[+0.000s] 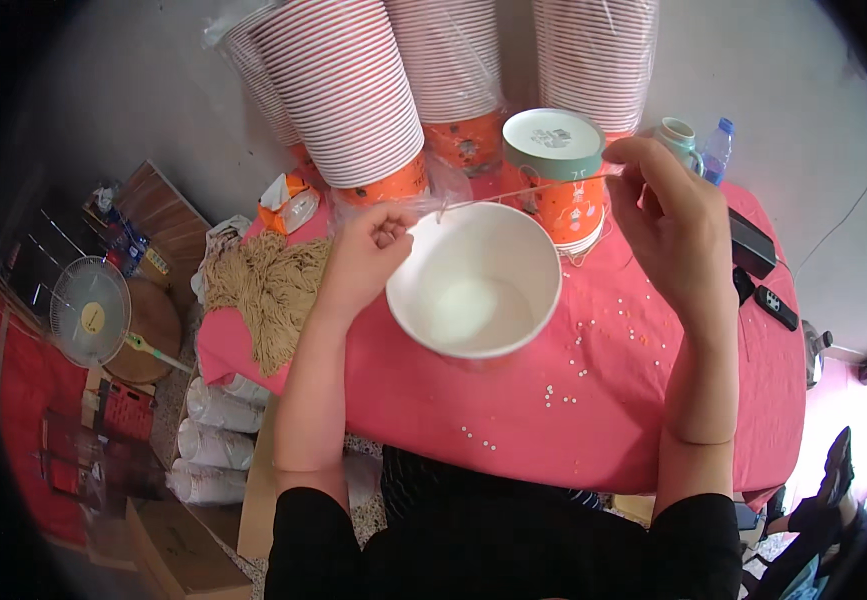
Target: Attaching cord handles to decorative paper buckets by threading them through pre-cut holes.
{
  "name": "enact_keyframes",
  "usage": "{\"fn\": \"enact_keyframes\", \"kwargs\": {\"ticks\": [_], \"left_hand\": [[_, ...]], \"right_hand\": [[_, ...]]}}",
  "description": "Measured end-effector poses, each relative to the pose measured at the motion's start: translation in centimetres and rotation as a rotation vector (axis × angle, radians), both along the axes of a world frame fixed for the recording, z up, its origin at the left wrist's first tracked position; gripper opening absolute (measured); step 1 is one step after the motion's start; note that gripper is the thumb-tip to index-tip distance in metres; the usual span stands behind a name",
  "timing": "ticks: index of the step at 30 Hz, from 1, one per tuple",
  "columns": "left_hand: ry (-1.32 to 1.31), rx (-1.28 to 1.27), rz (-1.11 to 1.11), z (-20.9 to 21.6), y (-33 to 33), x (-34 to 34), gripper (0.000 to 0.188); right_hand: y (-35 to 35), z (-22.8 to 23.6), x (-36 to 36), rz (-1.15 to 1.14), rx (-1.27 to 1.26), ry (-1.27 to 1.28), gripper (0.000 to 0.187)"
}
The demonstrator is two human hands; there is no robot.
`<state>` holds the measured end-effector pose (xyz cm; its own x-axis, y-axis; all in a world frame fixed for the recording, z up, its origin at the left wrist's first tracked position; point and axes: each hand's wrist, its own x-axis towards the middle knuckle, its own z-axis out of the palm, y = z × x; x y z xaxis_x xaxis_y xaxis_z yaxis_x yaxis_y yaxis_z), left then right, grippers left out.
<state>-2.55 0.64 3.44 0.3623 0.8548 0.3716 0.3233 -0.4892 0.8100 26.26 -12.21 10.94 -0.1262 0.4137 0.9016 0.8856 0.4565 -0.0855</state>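
Note:
A white-lined paper bucket stands open-side up on the pink-covered table in front of me. A thin tan cord stretches across its far rim between my hands. My right hand, raised to the right of the bucket, pinches one end of the cord. Fingers curled, my left hand is at the bucket's left rim, apparently gripping the cord's other part; its fingertips are partly hidden. Just beyond the bucket, a short stack of upturned orange buckets has a green-banded one on top, with cord hanging round it.
Tall bagged stacks of paper buckets line the wall. A bundle of tan cords lies at left. Small white dots are scattered over the pink tablecloth. A mug, a bottle and a remote sit at right.

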Motion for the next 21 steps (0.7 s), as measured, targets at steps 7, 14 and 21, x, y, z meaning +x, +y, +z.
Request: {"fn": "enact_keyframes", "kwargs": {"ticks": [7,14,21], "left_hand": [[-0.039,0.2,0.173,-0.5,3.7,1.7,0.016],[-0.367,-0.158,-0.362,2.7,-8.7,4.2,0.026],[-0.367,-0.331,-0.471,2.4,-10.8,5.0,0.023]], "right_hand": [[-0.9,0.6,-0.6,0.671,-0.739,0.657,0.011],[1.0,-0.9,-1.3,1.111,-0.878,0.833,0.013],[2.0,-1.3,-1.1,1.231,-0.687,0.928,0.011]]}}
